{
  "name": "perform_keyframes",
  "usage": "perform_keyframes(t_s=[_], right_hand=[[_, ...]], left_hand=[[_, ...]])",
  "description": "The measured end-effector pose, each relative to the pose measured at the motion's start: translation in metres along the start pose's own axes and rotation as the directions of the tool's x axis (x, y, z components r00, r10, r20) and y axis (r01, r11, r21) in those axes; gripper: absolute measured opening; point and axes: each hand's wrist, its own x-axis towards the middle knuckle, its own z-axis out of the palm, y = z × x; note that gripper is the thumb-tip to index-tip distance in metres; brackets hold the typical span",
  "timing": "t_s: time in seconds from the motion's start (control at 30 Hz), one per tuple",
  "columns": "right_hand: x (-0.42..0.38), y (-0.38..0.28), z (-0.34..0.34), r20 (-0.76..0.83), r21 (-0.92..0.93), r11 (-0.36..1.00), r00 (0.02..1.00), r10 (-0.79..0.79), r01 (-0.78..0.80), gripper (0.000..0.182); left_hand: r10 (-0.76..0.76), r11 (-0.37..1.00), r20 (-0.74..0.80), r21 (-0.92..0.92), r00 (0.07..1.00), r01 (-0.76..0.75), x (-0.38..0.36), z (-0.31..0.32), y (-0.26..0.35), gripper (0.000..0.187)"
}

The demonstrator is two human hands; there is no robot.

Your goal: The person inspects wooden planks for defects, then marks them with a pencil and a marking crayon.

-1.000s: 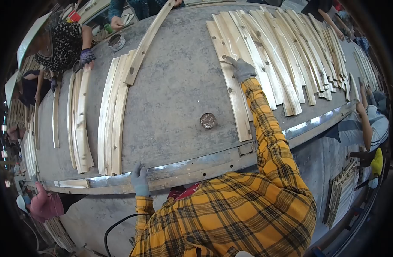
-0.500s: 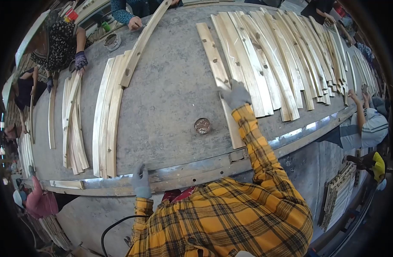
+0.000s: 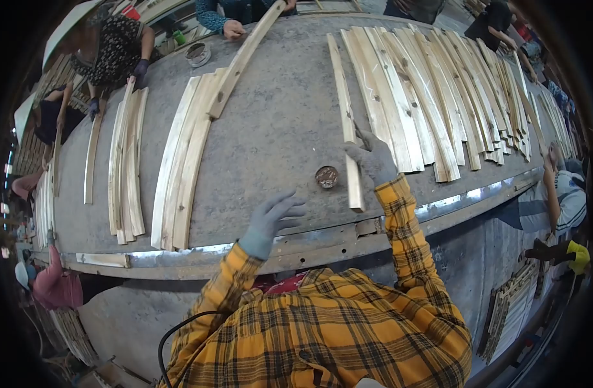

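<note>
My right hand (image 3: 374,158), in a grey glove, grips a long wooden strip (image 3: 343,107) near its lower part, with the thumb across it. The strip shows a narrow face and points away from me across the table. My left hand (image 3: 275,216), also gloved, is over the table's near edge with its fingers apart and nothing in it. Between my hands stands a small round tin (image 3: 327,176) with brown stuff inside. Just right of the held strip lies a wide row of knotty wooden strips (image 3: 400,103).
A stack of strips (image 3: 177,174) lies to the left, with another strip (image 3: 244,61) across its top held by a person opposite. A tub (image 3: 197,54) stands near that person. Other people work around the table (image 3: 264,129). A metal band (image 3: 296,242) runs along the near edge.
My left hand has lifted from the table's edge and moved right, its fingers spreading. The strip in my right hand has turned from its broad face to a narrower one.
</note>
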Motion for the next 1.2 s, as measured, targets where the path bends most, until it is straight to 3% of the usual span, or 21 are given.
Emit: perform_keyframes(t_s=[0.07, 0.13, 0.17, 0.2, 0.23, 0.3, 0.37, 0.43, 0.47, 0.5, 0.53, 0.63, 0.7, 0.77, 0.87, 0.93, 0.97, 1.03, 1.07, 1.13, 1.2], right_hand=[[-0.017, -0.037, 0.034, 0.065, 0.006, 0.995, 0.993, 0.096, -0.097, 0.069], [-0.037, -0.038, 0.078, 0.093, -0.017, 0.991, 0.987, 0.132, -0.131, 0.069], [-0.045, -0.024, 0.104, 0.086, -0.138, 0.99, 0.995, 0.054, -0.042, 0.067], [-0.054, -0.015, 0.124, 0.088, -0.253, 0.966, 0.996, -0.025, 0.047, 0.066], [-0.065, -0.013, 0.135, 0.1, -0.249, 0.967, 0.995, -0.025, 0.05, 0.066], [-0.087, -0.009, 0.152, 0.228, -0.228, 0.97, 0.973, -0.028, 0.081, 0.063], [-0.087, 0.028, 0.16, 0.198, -0.158, 0.972, 0.97, -0.142, 0.175, 0.059], [-0.096, 0.022, 0.157, 0.071, -0.369, 0.874, 0.947, -0.313, 0.316, 0.047], [-0.095, 0.03, 0.162, 0.075, -0.365, 0.879, 0.951, -0.3, 0.306, 0.047], [-0.092, 0.041, 0.17, 0.018, -0.141, 0.931, 0.941, -0.338, 0.337, 0.04], [-0.091, 0.043, 0.175, -0.051, 0.085, 0.928, 0.931, -0.361, 0.364, 0.034], [-0.1, 0.033, 0.178, -0.042, -0.034, 0.978, 0.978, -0.205, 0.204, 0.025], [-0.096, 0.039, 0.186, -0.087, -0.021, 0.988, 0.984, -0.156, 0.155, 0.025], [-0.091, 0.049, 0.189, -0.14, -0.01, 0.994, 0.984, -0.108, 0.108, 0.025], [-0.08, 0.066, 0.187, -0.185, -0.248, 0.948, 0.951, -0.248, 0.198, 0.029], [-0.07, 0.081, 0.186, -0.208, -0.409, 0.795, 0.803, -0.559, 0.448, 0.032], [-0.073, 0.075, 0.186, -0.204, -0.406, 0.799, 0.808, -0.552, 0.443, 0.032], [-0.083, 0.052, 0.191, -0.236, -0.314, 0.931, 0.934, -0.268, 0.188, 0.035], [-0.078, 0.057, 0.195, -0.222, -0.305, 0.935, 0.941, -0.256, 0.182, 0.035], [-0.071, 0.064, 0.198, -0.159, -0.275, 0.905, 0.913, -0.375, 0.324, 0.032], [-0.08, 0.055, 0.2, -0.105, -0.229, 0.918, 0.929, -0.354, 0.324, 0.034]], left_hand=[[-0.065, 0.939, 0.22, -0.315, 0.973, 0.134, 0.006, 0.007, 0.007, 0.068], [-0.056, 0.954, 0.193, -0.279, 0.98, 0.11, 0.004, -0.001, 0.01, 0.074], [-0.058, 0.967, 0.172, -0.236, 0.983, 0.098, -0.001, -0.01, 0.012, 0.081], [-0.103, 0.995, 0.068, -0.005, 0.992, 0.103, -0.015, -0.018, 0.021, 0.081], [-0.103, 0.995, 0.055, -0.007, 0.993, 0.103, -0.022, -0.043, 0.012, 0.081], [-0.009, 0.951, 0.015, 0.311, 1.0, 0.004, -0.047, -0.113, -0.017, 0.076], [-0.028, 0.79, -0.204, 0.595, 0.979, 0.147, -0.102, -0.151, -0.019, 0.07], [0.165, 0.701, -0.12, 0.712, 0.979, -0.031, -0.146, -0.211, -0.044, 0.066], [0.165, 0.69, -0.12, 0.723, 0.979, -0.027, -0.17, -0.236, -0.054, 0.065], [0.165, 0.679, -0.117, 0.734, 0.979, -0.027, -0.193, -0.255, -0.061, 0.064], [0.152, 0.681, -0.116, 0.732, 0.981, -0.019, -0.21, -0.262, -0.06, 0.064], [0.087, 0.735, -0.177, 0.675, 0.98, 0.057, -0.255, -0.282, -0.067, 0.063], [-0.085, 0.903, -0.224, 0.395, 0.971, 0.17, -0.27, -0.296, -0.08, 0.068], [-0.139, 0.899, -0.228, 0.38, 0.964, 0.219, -0.279, -0.303, -0.087, 0.07], [-0.125, 0.901, -0.229, 0.381, 0.965, 0.207, -0.286, -0.31, -0.092, 0.068], [-0.026, 0.89, -0.173, 0.445, 0.985, 0.102, -0.286, -0.312, -0.094, 0.064], [-0.035, 0.89, -0.179, 0.443, 0.983, 0.112, -0.286, -0.311, -0.088, 0.064], [-0.308, 0.919, -0.081, 0.232, 0.948, 0.319, -0.287, -0.301, -0.064, 0.062], [-0.343, 0.934, -0.025, 0.095, 0.939, 0.344, -0.283, -0.294, -0.057, 0.06], [-0.362, 0.931, 0.012, 0.052, 0.932, 0.361, -0.272, -0.283, -0.046, 0.06], [-0.366, 0.93, 0.084, -0.016, 0.927, 0.368, -0.262, -0.266, -0.03, 0.054]])
